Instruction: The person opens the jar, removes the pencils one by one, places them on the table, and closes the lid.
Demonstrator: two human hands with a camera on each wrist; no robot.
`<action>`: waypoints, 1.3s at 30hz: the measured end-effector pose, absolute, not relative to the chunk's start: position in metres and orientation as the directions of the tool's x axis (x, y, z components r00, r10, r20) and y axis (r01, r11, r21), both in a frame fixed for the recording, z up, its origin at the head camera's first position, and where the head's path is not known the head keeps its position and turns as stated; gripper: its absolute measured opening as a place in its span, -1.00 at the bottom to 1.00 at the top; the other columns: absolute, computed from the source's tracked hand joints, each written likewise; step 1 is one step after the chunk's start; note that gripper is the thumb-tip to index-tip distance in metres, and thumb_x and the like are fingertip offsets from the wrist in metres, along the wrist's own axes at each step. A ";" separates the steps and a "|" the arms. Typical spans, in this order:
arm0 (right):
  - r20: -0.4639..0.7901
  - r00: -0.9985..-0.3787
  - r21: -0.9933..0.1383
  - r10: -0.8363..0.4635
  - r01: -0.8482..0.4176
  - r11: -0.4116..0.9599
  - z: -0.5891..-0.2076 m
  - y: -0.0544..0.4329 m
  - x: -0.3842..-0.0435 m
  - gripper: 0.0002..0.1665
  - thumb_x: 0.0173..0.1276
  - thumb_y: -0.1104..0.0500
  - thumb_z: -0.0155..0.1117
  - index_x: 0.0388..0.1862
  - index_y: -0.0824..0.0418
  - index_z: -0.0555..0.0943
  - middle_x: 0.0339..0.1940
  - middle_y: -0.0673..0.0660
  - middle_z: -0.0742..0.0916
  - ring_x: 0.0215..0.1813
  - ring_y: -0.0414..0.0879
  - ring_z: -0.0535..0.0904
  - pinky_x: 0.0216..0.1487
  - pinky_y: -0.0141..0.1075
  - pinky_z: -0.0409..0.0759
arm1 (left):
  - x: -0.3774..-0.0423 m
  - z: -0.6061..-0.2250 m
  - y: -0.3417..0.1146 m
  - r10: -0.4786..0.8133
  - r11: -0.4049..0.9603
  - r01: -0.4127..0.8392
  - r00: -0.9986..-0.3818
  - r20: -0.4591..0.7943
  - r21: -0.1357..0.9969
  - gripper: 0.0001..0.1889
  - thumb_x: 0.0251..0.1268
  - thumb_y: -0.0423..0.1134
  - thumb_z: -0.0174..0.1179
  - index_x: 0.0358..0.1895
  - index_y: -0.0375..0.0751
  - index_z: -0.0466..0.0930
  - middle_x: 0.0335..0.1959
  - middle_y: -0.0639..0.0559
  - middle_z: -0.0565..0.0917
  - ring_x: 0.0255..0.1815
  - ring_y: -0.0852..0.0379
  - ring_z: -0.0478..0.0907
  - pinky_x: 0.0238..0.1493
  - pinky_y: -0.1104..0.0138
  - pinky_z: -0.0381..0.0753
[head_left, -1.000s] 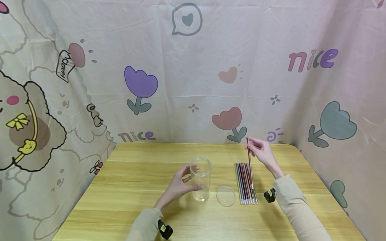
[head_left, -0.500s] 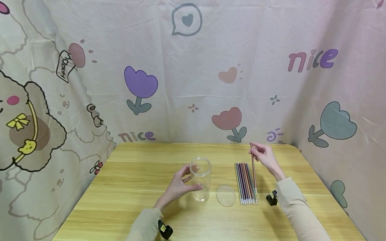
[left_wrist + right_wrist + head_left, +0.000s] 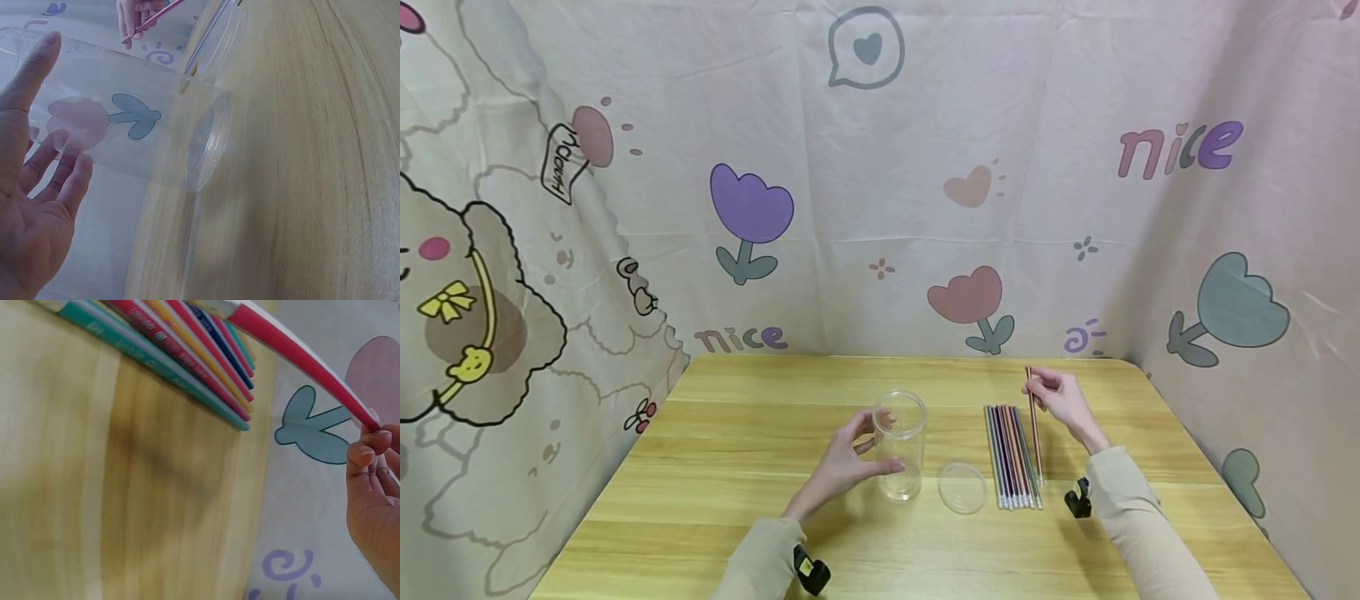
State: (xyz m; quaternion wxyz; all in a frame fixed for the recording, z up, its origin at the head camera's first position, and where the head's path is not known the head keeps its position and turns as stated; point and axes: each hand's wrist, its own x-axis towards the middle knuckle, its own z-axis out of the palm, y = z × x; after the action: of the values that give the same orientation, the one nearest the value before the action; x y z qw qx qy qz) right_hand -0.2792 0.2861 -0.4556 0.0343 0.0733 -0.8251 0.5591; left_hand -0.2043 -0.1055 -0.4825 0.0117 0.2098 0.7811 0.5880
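Note:
My left hand (image 3: 838, 465) holds a clear, straight-sided jar (image 3: 912, 454) that stands upright on the table, thumb on the near side and fingers behind it. The jar's open mouth faces up, and nothing shows inside it in the left wrist view (image 3: 150, 94). Between finger and thumb of my right hand (image 3: 1062, 402), a red-and-white striped pencil (image 3: 300, 357) is pinched at its upper end. It slants with the eraser end down, just right of a row of pencils (image 3: 1009, 458). Whether that lower end touches the table or the row, I cannot tell.
A round clear lid (image 3: 962, 489) lies flat between the jar and the pencil row. The wooden table (image 3: 737, 433) ends at a printed cloth backdrop (image 3: 865, 150) behind and at both sides.
My right hand has come down and slightly right with the red pencil, from over the row's right edge to beside it. My left hand and the jar have stayed put.

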 end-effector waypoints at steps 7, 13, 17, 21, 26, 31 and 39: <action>0.122 -0.988 -0.920 -0.096 -0.149 0.363 -0.459 0.287 -0.276 -0.39 0.49 0.34 0.13 0.41 0.59 0.27 -0.32 0.02 0.79 -0.48 -0.31 0.51 -0.48 -0.47 0.57 | -0.204 -0.482 -0.106 0.346 0.213 0.304 -0.912 0.219 0.929 -0.19 -0.01 -0.20 0.59 0.36 -0.14 0.40 0.28 -0.09 0.57 0.33 -0.11 0.51 0.39 0.04 0.57; 0.115 -0.989 -0.915 -0.089 -0.140 0.377 -0.464 0.289 -0.277 -0.40 0.47 0.35 0.15 0.39 0.61 0.29 -0.28 0.20 0.80 -0.51 -0.28 0.51 -0.51 -0.46 0.56 | -0.205 -0.482 -0.106 0.346 0.213 0.310 -0.911 0.225 0.927 -0.19 -0.02 -0.18 0.59 0.36 -0.14 0.40 0.28 -0.10 0.58 0.31 -0.11 0.52 0.38 0.05 0.58; 0.106 -0.991 -0.911 -0.083 -0.130 0.392 -0.468 0.289 -0.277 -0.41 0.46 0.36 0.14 0.37 0.63 0.30 -0.25 0.32 0.79 -0.51 -0.28 0.51 -0.51 -0.45 0.57 | -0.205 -0.482 -0.106 0.348 0.224 0.327 -0.907 0.238 0.918 -0.18 -0.02 -0.14 0.59 0.35 -0.15 0.40 0.27 -0.11 0.58 0.29 -0.11 0.53 0.36 0.03 0.60; 0.098 -0.992 -0.911 -0.081 -0.122 0.394 -0.471 0.289 -0.277 -0.42 0.46 0.38 0.13 0.37 0.64 0.30 -0.28 0.29 0.79 -0.52 -0.29 0.50 -0.52 -0.46 0.56 | -0.205 -0.482 -0.106 0.344 0.227 0.318 -0.910 0.230 0.920 -0.16 -0.04 -0.12 0.60 0.36 -0.15 0.40 0.27 -0.07 0.58 0.30 -0.08 0.53 0.37 0.04 0.59; 0.104 -0.991 -0.910 -0.087 -0.130 0.393 -0.479 0.289 -0.277 -0.43 0.46 0.40 0.10 0.36 0.68 0.28 -0.28 0.36 0.78 -0.50 -0.28 0.51 -0.51 -0.48 0.54 | -0.203 -0.480 -0.105 0.335 0.221 0.288 -0.920 0.204 0.932 -0.14 -0.08 -0.13 0.62 0.36 -0.15 0.40 0.28 -0.01 0.58 0.33 -0.06 0.51 0.40 0.03 0.56; 0.149 -0.977 -0.914 -0.153 -0.195 0.356 -0.485 0.292 -0.273 -0.41 0.45 0.35 0.10 0.32 0.73 0.27 -0.29 0.34 0.78 -0.46 -0.24 0.54 -0.50 -0.46 0.56 | -0.203 -0.479 -0.105 0.336 0.218 0.281 -0.921 0.198 0.934 -0.14 -0.08 -0.13 0.62 0.36 -0.14 0.40 0.28 0.00 0.58 0.33 -0.06 0.51 0.40 0.03 0.56; -0.001 -0.992 -0.876 -0.125 -0.059 0.479 -0.483 0.290 -0.273 -0.34 0.48 0.35 0.09 0.41 0.69 0.16 -0.02 0.56 0.67 -0.34 -0.23 0.56 -0.37 -0.46 0.64 | -0.204 -0.481 -0.106 0.347 0.220 0.313 -0.910 0.226 0.924 -0.18 -0.02 -0.14 0.59 0.36 -0.14 0.40 0.29 -0.08 0.57 0.31 -0.13 0.51 0.37 0.01 0.59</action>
State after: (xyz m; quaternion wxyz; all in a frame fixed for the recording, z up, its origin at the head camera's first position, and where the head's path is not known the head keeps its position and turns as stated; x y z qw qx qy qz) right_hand -0.2726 0.2896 -0.4833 -0.0323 0.0534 -0.8592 0.5078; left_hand -0.2039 -0.1058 -0.4809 0.0144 0.2113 0.7809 0.5876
